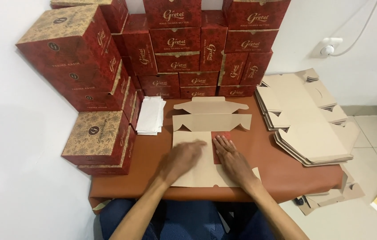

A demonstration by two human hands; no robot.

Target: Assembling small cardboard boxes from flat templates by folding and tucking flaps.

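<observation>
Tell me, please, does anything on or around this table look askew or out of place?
Yes: a few flat box blanks lie on the floor under the table's right corner, apart from the stack of blanks on the table, which is itself fanned unevenly.

Unfolded cardboard box blank (206,122) flat on table, red flap folded.

- Wall of stacked dark-red printed cardboard boxes (184,49) along the back of the brown bench (286,173).
- Stack of flat tan carton blanks (308,120) on the bench's right.
- White folded papers (149,116) at its back left.
- White wall socket (329,46) above the bench's right.
</observation>
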